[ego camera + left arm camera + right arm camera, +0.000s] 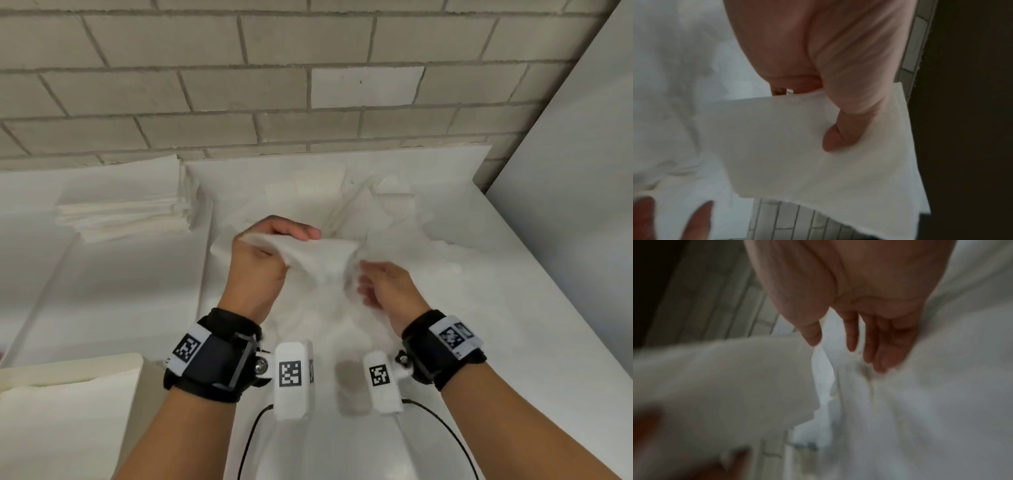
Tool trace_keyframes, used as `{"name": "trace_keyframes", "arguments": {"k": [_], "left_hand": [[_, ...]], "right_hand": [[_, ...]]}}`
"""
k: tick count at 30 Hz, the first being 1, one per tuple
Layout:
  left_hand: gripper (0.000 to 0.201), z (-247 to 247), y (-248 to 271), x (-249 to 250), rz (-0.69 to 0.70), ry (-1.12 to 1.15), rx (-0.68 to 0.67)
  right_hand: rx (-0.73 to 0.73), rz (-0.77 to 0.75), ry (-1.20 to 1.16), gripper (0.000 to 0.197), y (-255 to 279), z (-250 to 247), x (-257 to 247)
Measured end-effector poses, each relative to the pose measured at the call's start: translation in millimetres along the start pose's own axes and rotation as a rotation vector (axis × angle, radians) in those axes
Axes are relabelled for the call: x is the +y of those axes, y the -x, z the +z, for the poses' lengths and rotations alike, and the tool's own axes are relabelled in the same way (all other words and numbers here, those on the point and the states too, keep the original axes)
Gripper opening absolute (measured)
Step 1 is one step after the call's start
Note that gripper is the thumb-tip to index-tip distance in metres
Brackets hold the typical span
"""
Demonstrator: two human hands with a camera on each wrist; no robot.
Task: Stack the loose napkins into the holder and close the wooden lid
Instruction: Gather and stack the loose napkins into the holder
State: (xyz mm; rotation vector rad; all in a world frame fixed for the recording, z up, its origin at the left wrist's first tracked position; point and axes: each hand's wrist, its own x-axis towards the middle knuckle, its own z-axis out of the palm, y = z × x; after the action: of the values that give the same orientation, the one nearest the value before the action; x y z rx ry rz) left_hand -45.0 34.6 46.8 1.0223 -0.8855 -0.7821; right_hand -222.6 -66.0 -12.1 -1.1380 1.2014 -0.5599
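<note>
left wrist alone shows left hand [818,65] thumb pinching napkin [797,146]; right hand [859,305] fingers apart.

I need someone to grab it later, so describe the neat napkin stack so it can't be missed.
Start at the brick wall and drop to the white counter. The neat napkin stack sits far left, squared and layered, unlike the loose napkins scattered right.

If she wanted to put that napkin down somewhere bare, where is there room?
The left hand holds the napkin. Bare counter lies left of it, in front of the neat stack, and more shows near her, between the forearms. It is crowded right of the right hand and towards the wall, where loose napkins are piled.
</note>
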Motion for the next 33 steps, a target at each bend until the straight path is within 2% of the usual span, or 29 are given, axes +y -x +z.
{"name": "trace_keyframes", "arguments": {"k": [2, 3, 4, 5, 7, 9, 10, 11, 13, 14, 16, 17, 20, 23, 26, 29, 33], "left_hand": [[0.015, 1.1, 6.7, 2.3, 0.095, -0.031, -0.149], [0.010, 1.2, 10.6, -0.5, 0.135, -0.122, -0.211], [0.008, 1.9, 15.1, -5.1, 0.161, -0.235, -0.271], [0.008, 0.7, 19.3, -12.7, 0.182, -0.356, -0.323], [0.013, -4.7, 27.1, -27.3, 0.196, -0.499, -0.356], [0.036, -7.8, 31.2, -37.5, 0.143, -0.528, -0.203], [0.048, -7.8, 31.0, -37.4, 0.031, -0.438, -0.056], [0.050, -6.8, 30.0, -35.2, -0.126, -0.261, 0.059], [0.035, -3.3, 24.7, -26.6, -0.400, 0.040, 0.077], [0.038, -0.4, 22.3, -21.5, -0.431, 0.037, 0.006], [0.042, 6.7, 18.7, -12.1, -0.341, -0.059, -0.122], [0.043, 10.8, 16.9, -7.8, -0.280, -0.083, -0.135], [0.043, 16.9, 10.7, -10.1, -0.162, -0.078, -0.056], [0.041, 18.3, 15.0, -27.0, -0.176, -0.128, -0.018], [0.033, 18.9, 23.2, -44.8, -0.232, -0.199, 0.035], [0.022, 19.4, 21.9, -46.6, -0.223, -0.247, 0.068], [0.017, 18.8, 10.9, -31.6, -0.177, -0.220, 0.100]], "right_hand": [[-0.256, 0.319, -0.301, 0.077, 10.2, 0.2, -10.6], [-0.402, 0.373, -0.406, 0.091, 15.7, -1.1, -16.4], [-0.498, 0.357, -0.484, 0.094, 20.9, -2.1, -22.0], [-0.537, 0.298, -0.546, 0.086, 25.7, -2.1, -27.7], [-0.483, 0.124, -0.562, 0.055, 29.6, -0.5, -35.6], [-0.358, -0.042, -0.431, 0.035, 25.1, -4.3, -36.0], [-0.325, -0.109, -0.366, 0.032, 23.4, -6.8, -37.2], [-0.319, -0.173, -0.306, 0.031, 23.2, -9.0, -39.0], [-0.335, -0.302, -0.168, 0.031, 25.2, -9.8, -44.6], [-0.341, -0.361, -0.095, 0.031, 27.4, -8.4, -49.1], [-0.354, -0.452, 0.007, 0.030, 31.5, -3.7, -55.4], [-0.359, -0.483, 0.020, 0.030, 31.7, -2.2, -55.7], [-0.350, -0.542, 0.018, 0.033, 31.2, 2.6, -51.0], [-0.295, -0.549, 0.087, 0.034, 22.7, 10.0, -27.5], [-0.234, -0.513, 0.153, 0.038, 15.7, 18.7, -3.9], [-0.152, -0.501, 0.145, 0.038, 10.5, 22.0, -0.3], [-0.211, -0.383, 0.290, 0.030, 0.4, 15.1, 7.4]]}}
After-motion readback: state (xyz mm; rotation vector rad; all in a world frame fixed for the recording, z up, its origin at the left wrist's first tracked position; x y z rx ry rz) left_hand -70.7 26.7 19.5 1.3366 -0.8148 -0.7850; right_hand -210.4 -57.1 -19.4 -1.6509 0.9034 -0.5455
